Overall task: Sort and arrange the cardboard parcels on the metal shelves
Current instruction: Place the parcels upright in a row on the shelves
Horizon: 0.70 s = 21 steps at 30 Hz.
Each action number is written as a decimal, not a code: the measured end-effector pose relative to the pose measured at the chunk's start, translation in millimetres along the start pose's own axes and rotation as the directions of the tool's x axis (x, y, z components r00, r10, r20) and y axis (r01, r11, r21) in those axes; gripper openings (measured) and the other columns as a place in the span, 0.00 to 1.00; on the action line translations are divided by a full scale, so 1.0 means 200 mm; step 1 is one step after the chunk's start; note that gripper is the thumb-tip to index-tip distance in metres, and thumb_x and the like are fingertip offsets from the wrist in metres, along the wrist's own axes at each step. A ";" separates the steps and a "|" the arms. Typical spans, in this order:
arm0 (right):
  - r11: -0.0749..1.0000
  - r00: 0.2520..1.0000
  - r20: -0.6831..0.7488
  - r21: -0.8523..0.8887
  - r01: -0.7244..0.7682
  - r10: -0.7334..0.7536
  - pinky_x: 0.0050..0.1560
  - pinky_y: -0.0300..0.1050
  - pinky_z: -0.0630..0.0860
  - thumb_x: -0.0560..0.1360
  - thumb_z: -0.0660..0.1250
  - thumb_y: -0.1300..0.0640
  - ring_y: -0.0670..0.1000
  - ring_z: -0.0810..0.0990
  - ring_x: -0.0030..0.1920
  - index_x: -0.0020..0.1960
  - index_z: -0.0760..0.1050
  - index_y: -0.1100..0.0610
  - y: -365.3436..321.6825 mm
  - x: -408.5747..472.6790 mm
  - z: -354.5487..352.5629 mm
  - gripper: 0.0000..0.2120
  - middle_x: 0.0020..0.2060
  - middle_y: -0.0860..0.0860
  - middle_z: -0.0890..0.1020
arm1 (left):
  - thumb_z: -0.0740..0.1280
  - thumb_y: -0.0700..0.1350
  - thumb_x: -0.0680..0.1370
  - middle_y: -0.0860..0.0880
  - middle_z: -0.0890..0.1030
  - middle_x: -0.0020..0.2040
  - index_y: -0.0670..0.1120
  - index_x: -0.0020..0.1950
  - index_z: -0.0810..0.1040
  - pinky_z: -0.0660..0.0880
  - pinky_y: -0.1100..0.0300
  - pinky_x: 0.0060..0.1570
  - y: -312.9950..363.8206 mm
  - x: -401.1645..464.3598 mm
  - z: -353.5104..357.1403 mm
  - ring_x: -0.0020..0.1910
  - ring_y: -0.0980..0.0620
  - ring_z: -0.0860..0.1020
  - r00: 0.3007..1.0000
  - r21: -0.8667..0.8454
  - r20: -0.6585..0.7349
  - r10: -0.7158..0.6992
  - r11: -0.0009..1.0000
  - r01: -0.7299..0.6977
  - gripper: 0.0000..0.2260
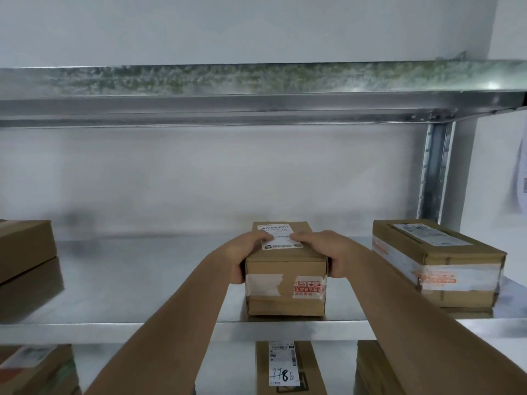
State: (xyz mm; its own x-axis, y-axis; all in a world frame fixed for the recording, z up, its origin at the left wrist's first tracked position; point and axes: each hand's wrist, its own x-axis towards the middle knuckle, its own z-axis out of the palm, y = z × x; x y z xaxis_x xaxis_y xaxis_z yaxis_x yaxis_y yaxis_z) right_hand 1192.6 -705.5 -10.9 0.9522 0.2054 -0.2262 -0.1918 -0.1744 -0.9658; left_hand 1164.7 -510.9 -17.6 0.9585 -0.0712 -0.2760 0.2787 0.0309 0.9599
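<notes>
A small cardboard parcel [286,283] with a white label on top and white and red tape on its front stands on the middle metal shelf [142,280]. My left hand [244,256] grips its left side, thumb on top by the label. My right hand [325,253] grips its right side the same way. Both forearms reach up from below.
A larger taped parcel [445,263] sits to the right on the same shelf, another parcel [25,249] at the far left. Below are several more parcels, one marked 7786 [285,369]. The upper shelf [256,106] runs overhead; a metal upright [436,169] stands at the right.
</notes>
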 end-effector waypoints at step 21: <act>1.000 1.000 -0.010 -0.017 -0.002 0.001 0.60 0.62 0.80 0.77 0.73 0.56 0.59 0.84 0.46 0.61 0.77 0.63 0.02 0.01 0.01 0.16 0.57 0.62 0.84 | 0.72 0.44 0.79 0.40 0.86 0.39 0.40 0.60 0.80 0.81 0.55 0.26 -0.02 0.05 0.00 0.31 0.45 0.85 1.000 0.003 -0.004 -0.004 1.000 0.004 0.11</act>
State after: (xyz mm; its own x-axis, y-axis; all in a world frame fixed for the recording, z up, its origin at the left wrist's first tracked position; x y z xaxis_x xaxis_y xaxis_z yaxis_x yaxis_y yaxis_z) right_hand 1194.3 -703.8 -15.0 0.9542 0.1956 -0.2263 -0.1891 -0.1914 -0.9631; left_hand 1173.3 -511.3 -23.7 0.9575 -0.0673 -0.2805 0.2828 0.0277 0.9588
